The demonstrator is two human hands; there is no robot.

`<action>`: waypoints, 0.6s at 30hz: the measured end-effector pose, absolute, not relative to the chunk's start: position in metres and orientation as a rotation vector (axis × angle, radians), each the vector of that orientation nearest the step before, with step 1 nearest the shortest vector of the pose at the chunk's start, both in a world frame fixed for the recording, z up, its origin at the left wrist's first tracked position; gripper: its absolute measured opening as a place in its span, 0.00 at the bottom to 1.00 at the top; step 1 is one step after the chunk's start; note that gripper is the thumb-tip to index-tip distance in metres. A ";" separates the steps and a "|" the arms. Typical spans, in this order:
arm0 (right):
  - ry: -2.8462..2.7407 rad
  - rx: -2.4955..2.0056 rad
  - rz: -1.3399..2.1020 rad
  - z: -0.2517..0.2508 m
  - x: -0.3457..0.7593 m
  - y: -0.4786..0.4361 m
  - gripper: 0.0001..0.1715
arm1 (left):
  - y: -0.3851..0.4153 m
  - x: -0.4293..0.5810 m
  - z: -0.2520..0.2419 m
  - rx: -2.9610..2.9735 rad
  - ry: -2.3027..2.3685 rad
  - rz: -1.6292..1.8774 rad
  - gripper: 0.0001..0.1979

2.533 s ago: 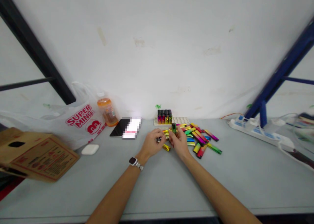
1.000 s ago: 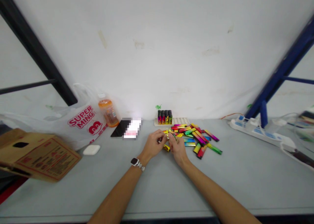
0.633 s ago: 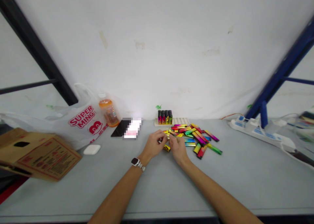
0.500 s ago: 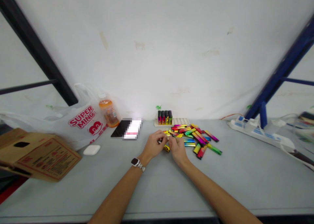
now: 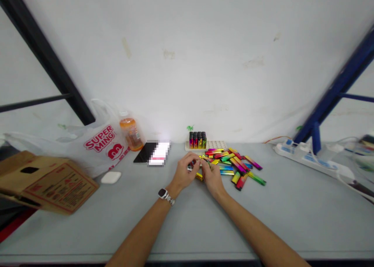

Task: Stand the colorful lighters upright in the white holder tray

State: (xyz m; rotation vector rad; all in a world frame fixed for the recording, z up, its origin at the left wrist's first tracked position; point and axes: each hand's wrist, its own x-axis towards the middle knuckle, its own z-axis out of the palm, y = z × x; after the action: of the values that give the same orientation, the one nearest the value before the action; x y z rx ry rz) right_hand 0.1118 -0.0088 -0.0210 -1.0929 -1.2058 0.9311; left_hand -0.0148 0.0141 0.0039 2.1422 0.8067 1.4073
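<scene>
My left hand (image 5: pixel 187 171), with a watch (image 5: pixel 166 195) at its wrist, is closed, with a bit of something dark and red showing under its fingers. Fingertip to fingertip with it, my right hand (image 5: pixel 212 176) is also closed in a pinch. What they grip is mostly hidden. Beside the right hand lies a loose pile of shiny, many-coloured lighter-shaped pieces (image 5: pixel 240 165), some with dark ends. A gold piece (image 5: pixel 199 176) lies below the fingertips. Behind the hands, several similar black-topped pieces (image 5: pixel 198 140) stand upright in rows at the left of a pale holed tray (image 5: pixel 216 145).
To the left are a cardboard box (image 5: pixel 60 185), a plastic bag (image 5: pixel 101 142), an orange bottle (image 5: pixel 132 133), a white case (image 5: pixel 111 177) and a dark tablet-like thing (image 5: pixel 144 153), partly blurred out. A power strip (image 5: pixel 314 161) with cables lies to the right. A wall closes the back.
The fingers have shifted slightly against each other, and more of the dark and red thing shows under the left hand. The whole view has moved a little; the pile looks the same.
</scene>
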 end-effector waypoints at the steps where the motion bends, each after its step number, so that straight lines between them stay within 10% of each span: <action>1: -1.201 -1.078 0.959 -0.020 0.112 -0.010 0.31 | 0.013 -0.014 0.005 2.125 0.798 1.408 0.09; 18: -1.211 -1.004 1.198 -0.008 0.129 -0.004 0.30 | 0.053 -0.041 0.023 1.645 0.875 1.380 0.15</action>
State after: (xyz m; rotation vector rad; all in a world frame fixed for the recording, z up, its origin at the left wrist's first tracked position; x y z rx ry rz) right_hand 0.1294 -0.0037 -0.0079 -1.0040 -1.2113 1.1976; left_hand -0.0415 0.0533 0.0231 1.6452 0.8749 1.3802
